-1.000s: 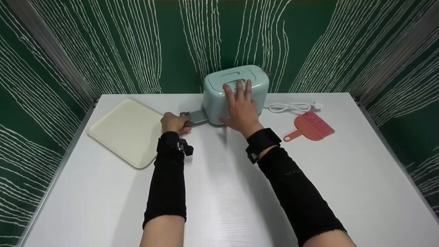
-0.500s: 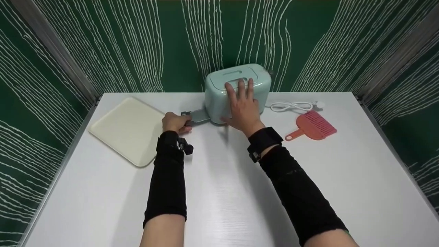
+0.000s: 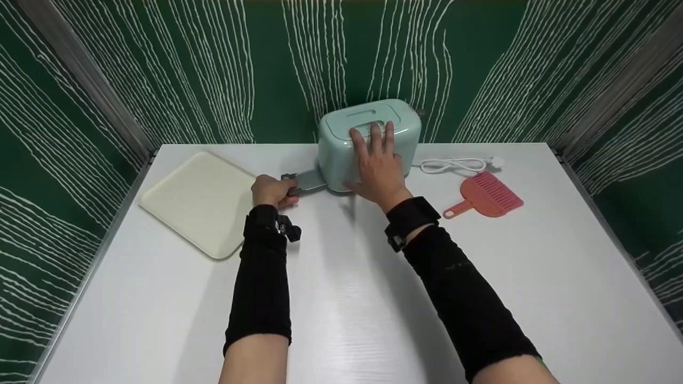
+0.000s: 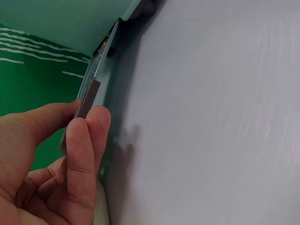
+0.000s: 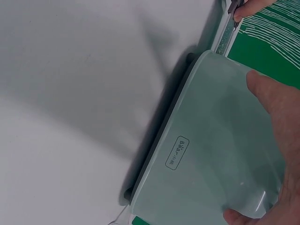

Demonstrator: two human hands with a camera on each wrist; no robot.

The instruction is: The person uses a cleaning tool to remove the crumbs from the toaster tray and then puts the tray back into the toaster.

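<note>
A mint-green toaster (image 3: 341, 154) stands at the table's back edge. From its left end a grey crumb tray (image 3: 309, 180) sticks out, level and low over the table. My left hand (image 3: 270, 190) pinches the tray's outer end between thumb and fingers. In the left wrist view, small pale crumbs (image 4: 99, 55) show along the crumb tray, whose inner end is hidden inside the toaster. My right hand (image 3: 380, 173) rests on the toaster's front, its spread fingers reaching over the top edge near the slot and its thumb lying against the front face.
A cream square tray (image 3: 197, 205) lies left of my left hand. On the right are a red dustpan-shaped tool with a comb-like pink brush (image 3: 488, 194) and a looped white power cord (image 3: 453, 166). Green walls with white lines (image 3: 267, 69) enclose the white table (image 3: 341, 298).
</note>
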